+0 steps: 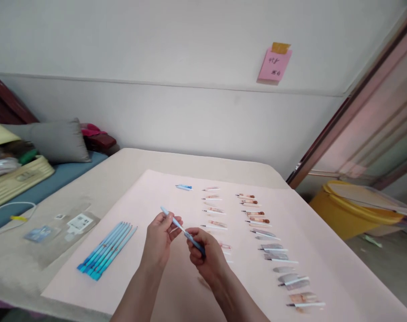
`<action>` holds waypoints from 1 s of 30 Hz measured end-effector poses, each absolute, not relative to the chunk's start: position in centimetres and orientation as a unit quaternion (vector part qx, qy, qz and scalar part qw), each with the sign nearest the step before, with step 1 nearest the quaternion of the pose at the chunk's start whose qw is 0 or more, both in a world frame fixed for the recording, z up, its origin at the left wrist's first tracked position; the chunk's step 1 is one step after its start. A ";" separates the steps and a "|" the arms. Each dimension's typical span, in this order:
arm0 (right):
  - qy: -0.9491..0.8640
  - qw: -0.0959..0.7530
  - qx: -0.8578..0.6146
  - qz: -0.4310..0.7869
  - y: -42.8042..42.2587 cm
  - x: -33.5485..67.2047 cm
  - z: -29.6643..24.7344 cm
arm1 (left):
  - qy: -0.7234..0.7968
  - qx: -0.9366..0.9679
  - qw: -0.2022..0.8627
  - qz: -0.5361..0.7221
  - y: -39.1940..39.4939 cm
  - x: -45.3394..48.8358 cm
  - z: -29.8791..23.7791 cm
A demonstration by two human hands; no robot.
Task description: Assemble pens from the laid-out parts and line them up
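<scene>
Both of my hands are closed on one blue pen (177, 223), held slanted above the middle of the pale pink sheet (150, 183). Its light blue barrel is pinched by my left hand (158, 239), and my right hand (208, 252) grips the darker blue end. A short white stretch shows between the two blue parts; whether they are joined I cannot tell. To the left of my hands lies a row of several blue pens (108, 250), side by side. Beyond my hands is a small group of blue pen parts (184, 187).
A column of pink-patterned pen parts (215, 210) lies behind my right hand. Further right are brown-topped parts (257, 213) and greyish parts with white refills (273, 256). Clear plastic packaging (69, 228) lies left of the sheet. A yellow bin (344, 210) stands beyond the table's right edge.
</scene>
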State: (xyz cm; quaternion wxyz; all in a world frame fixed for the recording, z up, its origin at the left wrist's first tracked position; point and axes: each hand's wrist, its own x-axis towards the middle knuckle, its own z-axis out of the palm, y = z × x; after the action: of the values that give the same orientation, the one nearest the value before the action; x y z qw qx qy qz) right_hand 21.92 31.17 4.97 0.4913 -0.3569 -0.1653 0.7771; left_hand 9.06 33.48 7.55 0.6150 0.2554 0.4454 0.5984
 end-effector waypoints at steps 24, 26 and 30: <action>-0.209 0.534 -0.373 0.730 31.1 22.7 5.6 | 0.419 0.351 0.604 0.580 31.6 12.1 7.3; -0.194 0.519 -0.364 0.749 31.1 22.7 5.7 | 0.417 0.354 0.607 0.577 31.7 11.9 7.2; -0.178 0.479 -0.358 0.781 30.9 22.7 5.9 | 0.399 0.357 0.627 0.566 32.1 11.3 6.9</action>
State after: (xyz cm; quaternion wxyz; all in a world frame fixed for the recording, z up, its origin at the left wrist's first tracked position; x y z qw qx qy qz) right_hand 22.70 30.86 5.89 0.4794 -0.3581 -0.1776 0.7813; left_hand 11.30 32.12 6.89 0.6266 0.3568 0.3990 0.5664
